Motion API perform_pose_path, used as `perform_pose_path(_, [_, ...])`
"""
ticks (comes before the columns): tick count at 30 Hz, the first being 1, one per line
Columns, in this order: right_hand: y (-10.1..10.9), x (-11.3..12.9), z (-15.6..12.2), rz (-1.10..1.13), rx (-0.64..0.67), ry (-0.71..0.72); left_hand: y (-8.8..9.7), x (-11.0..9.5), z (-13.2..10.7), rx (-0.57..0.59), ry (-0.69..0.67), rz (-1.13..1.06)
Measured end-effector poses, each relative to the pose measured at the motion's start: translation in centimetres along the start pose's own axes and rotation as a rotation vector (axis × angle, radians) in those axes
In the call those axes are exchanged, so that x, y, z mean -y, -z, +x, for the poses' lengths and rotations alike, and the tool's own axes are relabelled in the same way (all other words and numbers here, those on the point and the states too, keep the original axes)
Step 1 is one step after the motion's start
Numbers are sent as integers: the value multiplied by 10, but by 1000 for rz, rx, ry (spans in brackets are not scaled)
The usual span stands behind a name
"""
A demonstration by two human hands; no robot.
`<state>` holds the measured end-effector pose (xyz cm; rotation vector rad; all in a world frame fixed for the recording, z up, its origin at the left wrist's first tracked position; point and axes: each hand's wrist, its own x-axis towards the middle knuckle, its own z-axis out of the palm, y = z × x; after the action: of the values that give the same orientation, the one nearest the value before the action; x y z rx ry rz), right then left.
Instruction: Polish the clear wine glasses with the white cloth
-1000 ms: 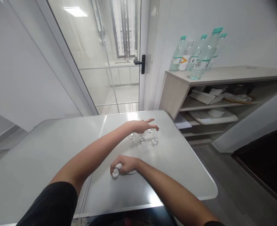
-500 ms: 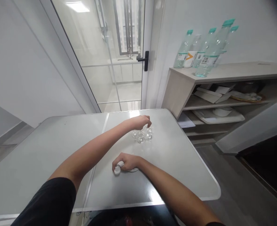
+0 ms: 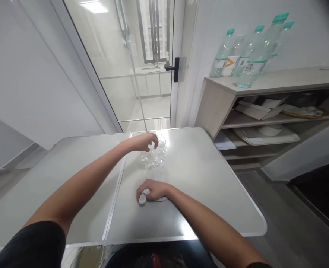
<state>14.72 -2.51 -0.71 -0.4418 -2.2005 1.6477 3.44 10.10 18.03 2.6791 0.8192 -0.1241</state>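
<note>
My left hand (image 3: 143,141) reaches across the grey table (image 3: 209,186), its fingers curled over the tops of several small clear glasses (image 3: 154,158) standing bunched together near the table's middle. Whether the fingers grip a glass or only rest on the rims is hard to tell. Nearer to me, my right hand (image 3: 151,189) lies on the table closed around a wadded white cloth (image 3: 142,198), which sticks out at the left of the fist.
A glass door with a black handle (image 3: 176,69) stands behind the table. A wooden shelf unit (image 3: 265,111) at the right carries several water bottles (image 3: 250,52) on top and papers and trays inside. The table's rounded corner is at the right front.
My left hand went from open over the glasses to curled on them, and it drew them to the left into a tighter bunch. The right hand kept still on the cloth.
</note>
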Motion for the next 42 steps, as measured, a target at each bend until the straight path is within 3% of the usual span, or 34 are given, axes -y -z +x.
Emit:
perform_pose_path(4, [-1, -2, 1, 63, 11, 9, 14, 30, -61, -76, 87, -6])
perform_pose_path(8, [-1, -3, 1, 107, 6, 31, 21, 64, -130, -119, 281, 24])
perform_pose_path(15, [1, 3, -3, 124, 7, -6, 5, 126, -231, -110, 616, -10])
perform_pose_path(19, [2, 0, -4, 133, 1, -19, -4, 141, -267, -110, 768, -64])
perform_pose_path(25, [1, -7, -4, 118, 3, -22, -7, 142, -289, -114, 899, -81])
perform_pose_path(33, [1, -3, -4, 96, 1, -25, -13, 141, -293, -165, 884, -65])
perform_pose_path(39, [1, 0, -6, 121, -3, -27, -13, 127, -297, -223, 912, -99])
perform_pose_path(42, [1, -1, -6, 119, -9, -21, -11, 114, -300, -307, 950, -36])
